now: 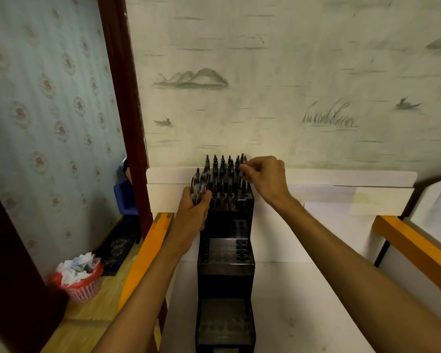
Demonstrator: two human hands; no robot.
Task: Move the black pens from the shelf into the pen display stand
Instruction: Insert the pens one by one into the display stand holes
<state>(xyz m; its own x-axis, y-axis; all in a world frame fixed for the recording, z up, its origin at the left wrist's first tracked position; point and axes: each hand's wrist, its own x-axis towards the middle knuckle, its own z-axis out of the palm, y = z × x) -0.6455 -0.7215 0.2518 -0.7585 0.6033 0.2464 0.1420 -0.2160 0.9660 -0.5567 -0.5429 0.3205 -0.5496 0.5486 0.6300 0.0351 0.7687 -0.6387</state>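
Observation:
A black stepped pen display stand [225,253] rises in tiers on the white shelf [303,289]. Several black pens [222,169] stand upright in the holes of its top tier; the lower tiers show bare holes. My left hand [192,212] is at the stand's upper left, closed around a bundle of black pens [200,183] whose tips point up. My right hand [262,178] is at the top tier's right side, its fingertips pinching one black pen [242,174] that stands over a hole in the rightmost column.
The shelf has orange wooden side rails [144,253] and a white back lip against the painted wall. Down to the left are a red-lined pink waste basket [82,278] full of paper, a dark mat and a blue stool [125,200].

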